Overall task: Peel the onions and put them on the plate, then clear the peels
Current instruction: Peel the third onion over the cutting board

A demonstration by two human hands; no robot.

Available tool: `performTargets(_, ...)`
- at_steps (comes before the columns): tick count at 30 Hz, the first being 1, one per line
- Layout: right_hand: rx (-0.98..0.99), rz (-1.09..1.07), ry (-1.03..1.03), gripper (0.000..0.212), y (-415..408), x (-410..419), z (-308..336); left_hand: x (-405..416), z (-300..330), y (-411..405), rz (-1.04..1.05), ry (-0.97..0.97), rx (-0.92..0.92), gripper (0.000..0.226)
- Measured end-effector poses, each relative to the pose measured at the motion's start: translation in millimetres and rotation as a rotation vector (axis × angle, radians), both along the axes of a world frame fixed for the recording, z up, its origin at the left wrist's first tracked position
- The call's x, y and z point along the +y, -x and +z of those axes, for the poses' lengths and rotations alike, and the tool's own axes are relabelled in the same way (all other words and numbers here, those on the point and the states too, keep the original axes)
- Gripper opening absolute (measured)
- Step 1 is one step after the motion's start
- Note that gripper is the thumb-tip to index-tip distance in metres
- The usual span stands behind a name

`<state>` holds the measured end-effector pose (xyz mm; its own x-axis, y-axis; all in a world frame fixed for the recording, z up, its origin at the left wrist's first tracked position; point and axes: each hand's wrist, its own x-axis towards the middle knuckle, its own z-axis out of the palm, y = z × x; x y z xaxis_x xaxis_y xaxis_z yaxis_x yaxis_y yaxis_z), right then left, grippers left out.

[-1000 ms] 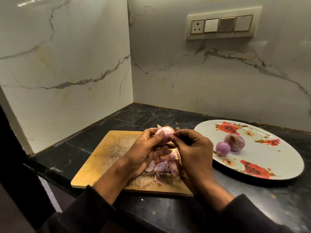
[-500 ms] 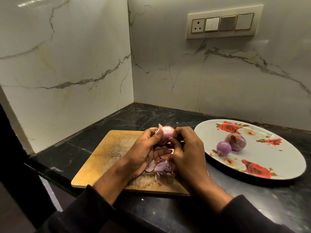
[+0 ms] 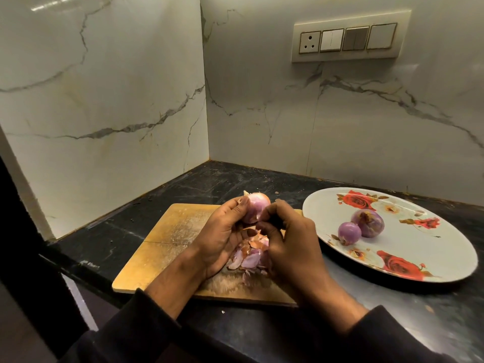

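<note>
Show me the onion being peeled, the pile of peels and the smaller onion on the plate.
Onion being peeled (image 3: 258, 209): head view, its bare upper side.
Pile of peels (image 3: 248, 256): head view, pale purple pieces between the wrists.
Smaller onion (image 3: 349, 233): head view, middle of its rounded front.

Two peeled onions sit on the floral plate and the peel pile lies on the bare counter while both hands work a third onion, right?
Not quite. The head view shows the peel pile lying on the wooden cutting board, not the counter.

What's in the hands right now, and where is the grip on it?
The left hand holds an onion by its lower left side, thumb across the front. The right hand pinches at loose skin on its lower right.
</note>
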<state>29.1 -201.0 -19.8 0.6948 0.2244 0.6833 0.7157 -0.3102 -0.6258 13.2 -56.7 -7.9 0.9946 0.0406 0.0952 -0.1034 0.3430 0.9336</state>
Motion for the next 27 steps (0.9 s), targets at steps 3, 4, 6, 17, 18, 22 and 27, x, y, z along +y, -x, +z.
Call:
performTargets(3,-0.074,0.04,0.068,0.035,3,4,0,0,1,0,0.009,0.046,0.003,0.051)
performTargets(4,-0.086,0.048,0.088,0.031,2,5,-1,0,0,-1,0.017,0.056,0.011,0.052)
performTargets(6,-0.1,0.058,0.149,0.023,0,4,-3,2,-1,-1,0.02,0.076,0.026,0.051)
performTargets(17,-0.033,-0.092,-0.042,0.022,-6,-5,-4,2,-1,-3,0.005,0.019,0.034,0.046)
performTargets(18,-0.031,-0.099,-0.058,0.025,-6,-5,-3,3,-2,-2,-0.01,0.011,0.035,0.045)
performTargets(22,-0.031,-0.095,-0.11,0.03,-5,-4,0,2,-1,0,-0.042,-0.038,0.015,0.043)
performTargets(27,-0.044,-0.098,-0.131,0.023,-5,-5,0,1,-1,0,-0.059,-0.04,-0.01,0.047)
